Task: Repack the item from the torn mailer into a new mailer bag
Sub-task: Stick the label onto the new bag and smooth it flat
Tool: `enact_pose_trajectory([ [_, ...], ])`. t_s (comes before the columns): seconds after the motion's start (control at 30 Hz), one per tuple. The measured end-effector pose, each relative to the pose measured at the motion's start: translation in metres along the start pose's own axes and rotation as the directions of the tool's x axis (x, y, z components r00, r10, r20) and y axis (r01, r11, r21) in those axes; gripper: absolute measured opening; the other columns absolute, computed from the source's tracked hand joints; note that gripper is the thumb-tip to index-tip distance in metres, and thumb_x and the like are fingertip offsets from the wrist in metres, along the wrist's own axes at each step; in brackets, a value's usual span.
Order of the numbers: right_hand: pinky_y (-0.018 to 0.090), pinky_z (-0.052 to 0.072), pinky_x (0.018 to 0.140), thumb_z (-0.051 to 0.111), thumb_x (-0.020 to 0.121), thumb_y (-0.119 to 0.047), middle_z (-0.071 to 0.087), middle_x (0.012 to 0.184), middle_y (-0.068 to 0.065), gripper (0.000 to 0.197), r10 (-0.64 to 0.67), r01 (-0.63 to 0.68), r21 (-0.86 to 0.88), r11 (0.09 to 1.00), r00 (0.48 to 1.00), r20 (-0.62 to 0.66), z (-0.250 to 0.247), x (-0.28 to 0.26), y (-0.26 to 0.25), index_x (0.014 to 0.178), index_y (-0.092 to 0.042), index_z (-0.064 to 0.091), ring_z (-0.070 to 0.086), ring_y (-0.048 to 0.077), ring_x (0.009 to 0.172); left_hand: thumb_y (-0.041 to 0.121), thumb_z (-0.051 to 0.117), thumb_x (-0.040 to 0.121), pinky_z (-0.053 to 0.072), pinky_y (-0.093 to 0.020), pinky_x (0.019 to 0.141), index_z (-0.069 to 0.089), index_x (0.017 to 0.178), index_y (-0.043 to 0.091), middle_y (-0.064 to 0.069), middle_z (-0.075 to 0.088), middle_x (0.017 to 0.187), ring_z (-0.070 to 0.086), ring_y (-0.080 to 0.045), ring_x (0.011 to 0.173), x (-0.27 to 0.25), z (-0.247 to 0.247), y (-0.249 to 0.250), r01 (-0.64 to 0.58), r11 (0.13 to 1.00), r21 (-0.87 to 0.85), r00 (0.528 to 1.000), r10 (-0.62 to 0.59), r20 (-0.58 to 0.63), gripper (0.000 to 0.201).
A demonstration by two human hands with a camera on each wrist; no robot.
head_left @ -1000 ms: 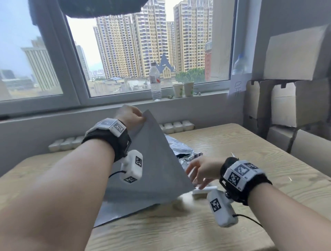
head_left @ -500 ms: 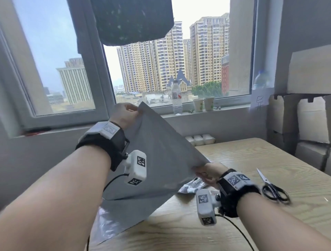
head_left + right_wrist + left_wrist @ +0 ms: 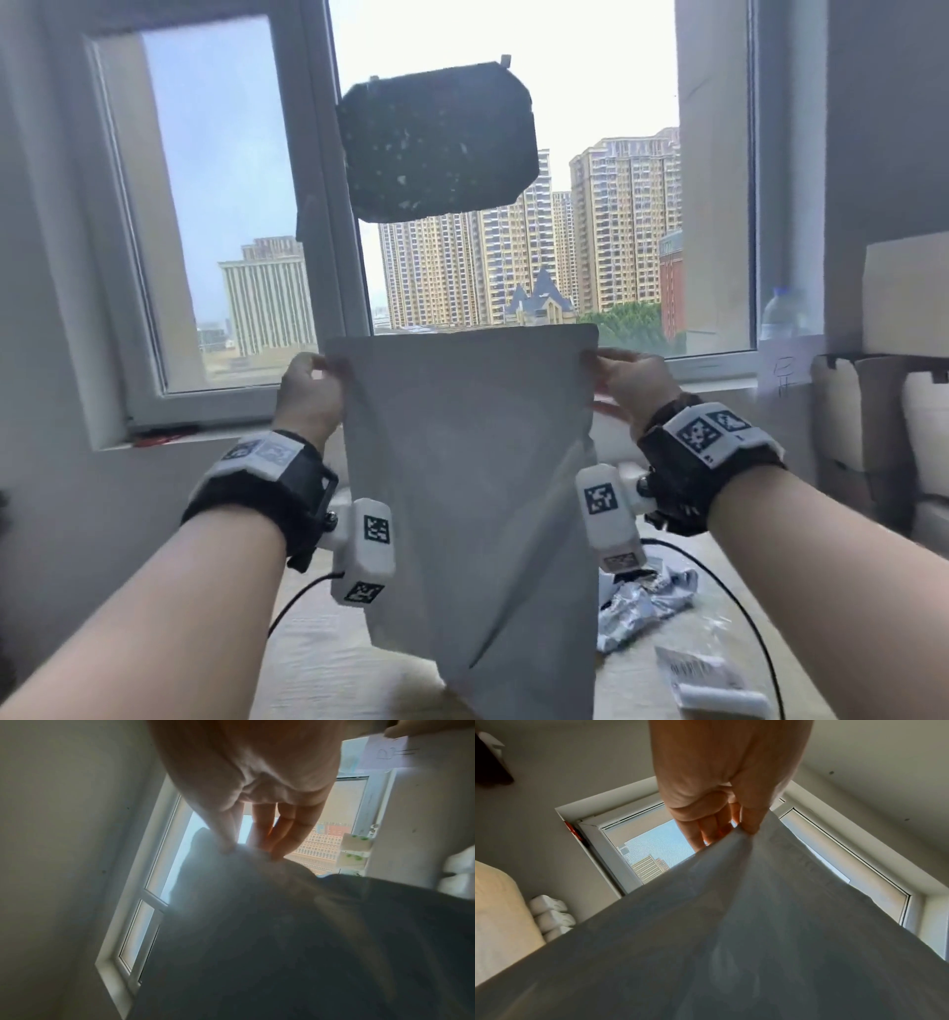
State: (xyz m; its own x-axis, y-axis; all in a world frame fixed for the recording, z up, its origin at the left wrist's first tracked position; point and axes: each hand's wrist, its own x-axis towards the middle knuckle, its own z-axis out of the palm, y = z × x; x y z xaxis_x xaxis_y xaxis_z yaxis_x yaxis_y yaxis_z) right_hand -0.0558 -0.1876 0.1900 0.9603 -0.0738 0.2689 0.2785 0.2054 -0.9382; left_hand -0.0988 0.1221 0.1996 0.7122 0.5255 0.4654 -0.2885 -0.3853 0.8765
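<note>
A flat grey mailer bag point(image 3: 472, 488) hangs upright in front of the window, held at both top corners. My left hand point(image 3: 313, 380) pinches its top left corner, thumb against fingers point(image 3: 741, 825). My right hand point(image 3: 624, 377) pinches the top right corner point(image 3: 246, 850). The bag's lower end hangs down to the wooden table point(image 3: 328, 663). A crumpled silvery torn mailer point(image 3: 642, 601) lies on the table to the right, behind the bag. A white boxed item with a barcode label point(image 3: 708, 683) lies near the table's front right.
Cardboard boxes point(image 3: 893, 411) are stacked against the right wall. A water bottle point(image 3: 783, 313) stands on the window sill. White blocks point(image 3: 552, 914) sit along the wall by the table's far edge. A black cable point(image 3: 739, 606) trails across the table's right side.
My right hand left the table and took the bag's other top corner. Both hands rose and the bag now hangs straight between them. The view tilted up towards the window.
</note>
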Motion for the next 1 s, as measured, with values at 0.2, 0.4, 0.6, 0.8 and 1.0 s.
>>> enact_pose_trajectory([
  [0.2, 0.045, 0.059, 0.076, 0.060, 0.086, -0.002, 0.067, 0.084, 0.005, 0.022, 0.030, -0.040, -0.092, 0.995, 0.994, -0.108, 0.011, 0.007, 0.017, 0.071, -0.017, 0.063, 0.067, 0.028, 0.083, 0.021, 0.066, 0.086, 0.053, -0.049, 0.090, 0.059, 0.091, 0.012, -0.017, 0.068, 0.107, 0.065, -0.034, 0.100, -0.005, -0.002, -0.018, 0.005, 0.995, 0.097, 0.998, 0.000, -0.055, 0.013],
  [0.4, 0.045, 0.059, 0.078, 0.068, 0.084, -0.008, 0.058, 0.090, 0.002, 0.019, -0.104, 0.067, -0.235, 0.970, 0.983, -0.149, 0.016, 0.015, 0.016, 0.089, -0.018, 0.053, 0.066, 0.027, 0.087, 0.020, 0.071, 0.083, 0.053, -0.045, 0.090, 0.059, 0.095, 0.015, -0.011, 0.064, 0.108, 0.062, -0.031, 0.100, 0.000, -0.008, -0.017, 0.007, 0.983, 0.182, 0.984, 0.026, -0.178, 0.018],
  [0.6, 0.044, 0.058, 0.083, 0.060, 0.086, -0.002, 0.069, 0.101, 0.005, 0.026, -0.143, 0.131, -0.315, 0.940, 0.990, -0.015, 0.008, 0.016, 0.024, 0.070, -0.019, 0.070, 0.068, 0.023, 0.086, 0.007, 0.063, 0.091, 0.053, -0.040, 0.092, 0.074, 0.069, 0.021, -0.005, 0.073, 0.095, 0.063, -0.020, 0.088, 0.005, -0.011, -0.019, 0.077, 0.993, 0.091, 0.987, -0.089, 0.136, 0.028],
  [0.8, 0.036, 0.048, 0.101, 0.071, 0.074, 0.004, 0.071, 0.108, 0.001, 0.033, -0.011, 0.148, -0.554, 0.820, 0.970, 0.243, -0.004, 0.014, 0.018, 0.094, -0.021, 0.073, 0.063, 0.017, 0.103, 0.013, 0.087, 0.063, 0.051, -0.033, 0.095, 0.073, 0.098, 0.009, -0.014, 0.074, 0.103, 0.069, -0.024, 0.096, -0.004, -0.029, -0.016, 0.134, 0.988, 0.081, 0.894, -0.155, 0.419, 0.037],
  [1.0, 0.031, 0.050, 0.096, 0.062, 0.078, 0.003, 0.069, 0.111, -0.002, 0.041, -0.056, 0.248, -0.819, 0.518, 0.965, 0.256, -0.004, 0.008, 0.008, 0.110, -0.020, 0.071, 0.060, 0.017, 0.106, -0.003, 0.085, 0.060, 0.051, -0.023, 0.079, 0.078, 0.093, 0.019, -0.003, 0.077, 0.081, 0.066, -0.009, 0.070, -0.009, -0.029, -0.006, -0.128, 0.920, 0.369, 0.875, -0.070, 0.479, 0.040],
])
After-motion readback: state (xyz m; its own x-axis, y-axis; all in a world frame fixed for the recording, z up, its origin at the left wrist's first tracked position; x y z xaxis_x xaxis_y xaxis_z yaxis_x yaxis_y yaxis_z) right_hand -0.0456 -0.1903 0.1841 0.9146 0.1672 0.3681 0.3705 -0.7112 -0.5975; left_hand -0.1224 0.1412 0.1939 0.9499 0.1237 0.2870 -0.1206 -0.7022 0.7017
